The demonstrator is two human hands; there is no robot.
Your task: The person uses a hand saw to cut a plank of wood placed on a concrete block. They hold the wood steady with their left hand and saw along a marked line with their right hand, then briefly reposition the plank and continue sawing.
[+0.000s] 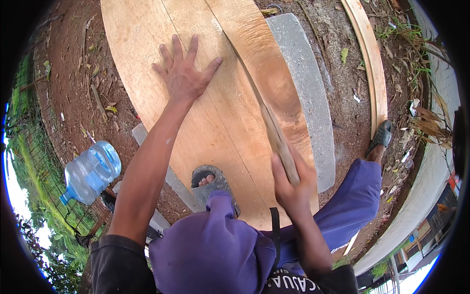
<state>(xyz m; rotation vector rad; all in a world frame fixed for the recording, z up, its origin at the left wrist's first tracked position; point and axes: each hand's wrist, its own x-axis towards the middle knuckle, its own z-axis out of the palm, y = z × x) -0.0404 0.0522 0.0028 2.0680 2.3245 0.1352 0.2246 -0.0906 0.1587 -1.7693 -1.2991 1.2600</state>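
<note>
My left hand (186, 76) lies flat with fingers spread on a large light-brown plywood board (147, 59). Straight dark lines run along the board's length. My right hand (297, 193) is closed around the wooden handle of a handsaw (276, 134). Seen nearly edge-on, the saw points away from me along a long dark slit to the right of my left hand; how deep its blade sits cannot be made out. On the near part of the board rests my left foot in a dark grey sandal (213, 183).
A grey slab (308, 93) lies under the board. At the left, a clear blue water jug (93, 171) lies on its side by a wire fence (49, 142). Long wood strips (369, 59) lie at the right, near my other sandal (381, 137) and a pale wall (416, 215).
</note>
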